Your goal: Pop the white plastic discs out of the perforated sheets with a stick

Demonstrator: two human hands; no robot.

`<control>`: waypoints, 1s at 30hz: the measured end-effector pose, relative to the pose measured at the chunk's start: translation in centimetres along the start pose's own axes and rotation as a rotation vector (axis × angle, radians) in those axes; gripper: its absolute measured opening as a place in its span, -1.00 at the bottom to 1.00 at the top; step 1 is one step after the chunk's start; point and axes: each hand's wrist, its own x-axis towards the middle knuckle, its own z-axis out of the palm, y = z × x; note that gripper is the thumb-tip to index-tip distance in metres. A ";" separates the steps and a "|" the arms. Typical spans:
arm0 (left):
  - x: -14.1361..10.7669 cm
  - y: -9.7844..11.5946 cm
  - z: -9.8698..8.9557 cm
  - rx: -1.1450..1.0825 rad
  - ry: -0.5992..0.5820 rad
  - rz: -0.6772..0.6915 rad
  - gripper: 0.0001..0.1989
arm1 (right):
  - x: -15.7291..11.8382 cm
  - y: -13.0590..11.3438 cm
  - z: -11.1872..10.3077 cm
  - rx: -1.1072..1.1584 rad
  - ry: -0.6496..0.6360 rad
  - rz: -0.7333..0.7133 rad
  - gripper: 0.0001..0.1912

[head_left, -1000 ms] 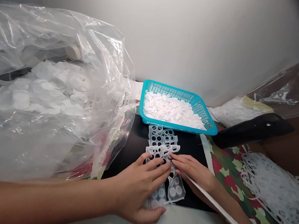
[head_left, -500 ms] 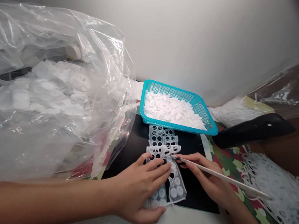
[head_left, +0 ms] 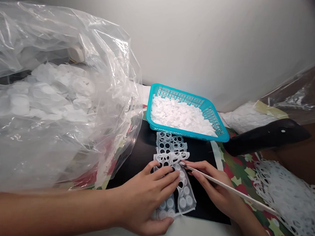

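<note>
Translucent plastic sheets [head_left: 187,191] lie on a black mat [head_left: 207,211]. Their near part carries rows of round pieces, while the far part has open holes. Fingers spread, my left hand [head_left: 149,199] rests flat over the sheets and hides part of them. My right hand [head_left: 214,184] pinches a long thin white stick [head_left: 241,194] near its front end. That tip touches or hovers just over the sheet, right of my left fingertips; exact contact is unclear.
Behind the sheets stands a turquoise basket [head_left: 149,120] of small white pieces. A large clear bag [head_left: 110,63] of white discs fills the left. On the right are a black handle-like object [head_left: 266,137] and a heap of holed plastic scraps [head_left: 300,194] beside patterned cloth [head_left: 238,177].
The stick's front tip has shifted slightly left and up along the sheet, with my right hand following. My left hand stays in place.
</note>
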 end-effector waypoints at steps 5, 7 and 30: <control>0.0 0.0 0.0 0.001 -0.001 0.005 -0.36 | 0.3 -0.6 0.1 -0.062 0.032 -0.086 -0.74; 0.1 -0.1 0.0 -0.001 -0.001 0.007 -0.36 | 0.3 -0.6 0.1 -0.093 0.039 -0.148 -0.74; 0.1 0.0 -0.2 0.004 0.013 0.020 -0.40 | 1.1 0.7 0.1 -0.318 -0.028 -0.592 -0.74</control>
